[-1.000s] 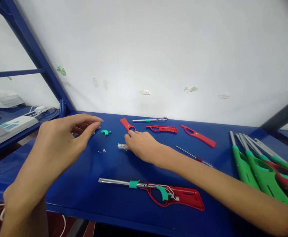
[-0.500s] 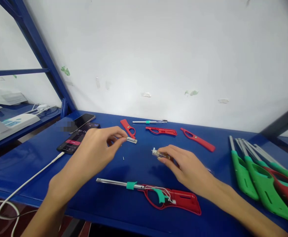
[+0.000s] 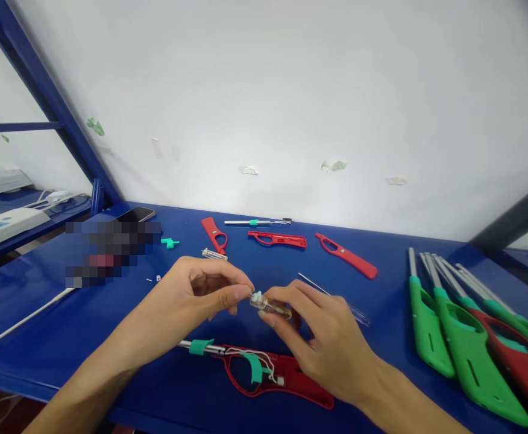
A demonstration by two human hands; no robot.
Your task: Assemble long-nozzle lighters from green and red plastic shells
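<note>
Between the thumb and fingers of my right hand (image 3: 331, 343) is a small clear lighter fuel tank (image 3: 270, 307) with a pale valve at its left end. My left hand (image 3: 205, 295) meets it there, thumb and forefinger pinched at the valve tip; anything between them is too small to make out. Below both hands lies an opened red lighter half (image 3: 291, 380) with a metal tube, green trigger (image 3: 255, 366) and white wires. A small clear-and-silver tube-shaped part (image 3: 214, 254) rests beyond my left hand.
Along the back lie red lighter shells (image 3: 348, 256) and a metal tube (image 3: 241, 223) with a green collar. A thin screwdriver (image 3: 357, 313) lies behind my right hand. Several green and red lighters (image 3: 431, 325) fill the right side. Phones and a white cable (image 3: 29, 310) are at left.
My left hand has let go of the clear-and-silver part, which now lies on the table, and has come to the valve. My right hand has brought the tank left and nearer. The view has shifted right.
</note>
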